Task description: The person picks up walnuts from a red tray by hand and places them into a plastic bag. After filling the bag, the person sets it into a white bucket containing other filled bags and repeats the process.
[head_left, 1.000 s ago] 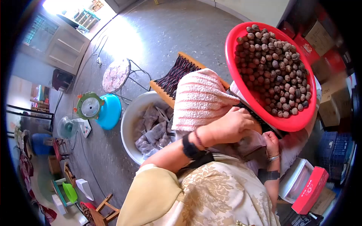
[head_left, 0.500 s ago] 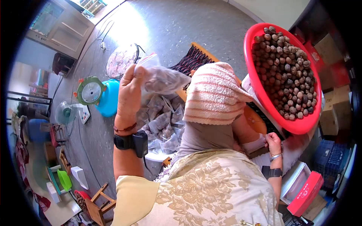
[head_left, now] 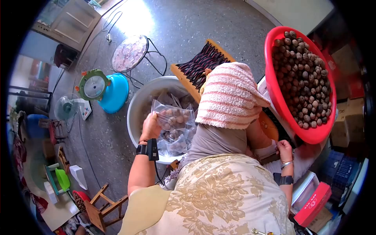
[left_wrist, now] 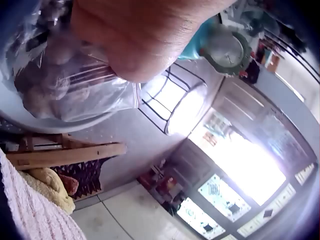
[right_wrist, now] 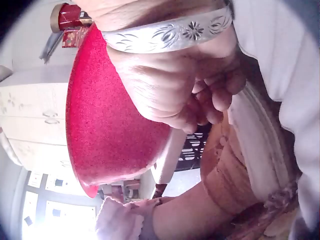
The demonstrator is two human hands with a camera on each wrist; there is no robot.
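My left hand [head_left: 150, 127] grips the edge of a clear plastic bag of walnuts [head_left: 174, 117]. The bag is over the white tub [head_left: 133, 121], where more filled bags [head_left: 170, 147] lie. In the left wrist view, the bag [left_wrist: 55, 97] hangs beneath the knuckles, with the tub's rim behind it. My right hand [head_left: 284, 150] is by the rolled trouser cuff at the right. Its fingers [right_wrist: 220, 97] are loosely curled in the right wrist view, with nothing seen between them. A red basin [head_left: 270, 74] heaped with walnuts [head_left: 305, 86] stands ahead of that hand.
A striped towel [head_left: 233, 96] covers one knee. Beyond the tub stand a corded wooden stool [head_left: 203, 60], a round-topped stool [head_left: 129, 53] and a dial scale [head_left: 94, 89] beside a blue bowl [head_left: 115, 94]. A red box [head_left: 313, 203] lies at the lower right.
My left hand went from the lap to above the tub with the bag, then lowered it among the other bags. My right hand let the bag go and stays near the leg.
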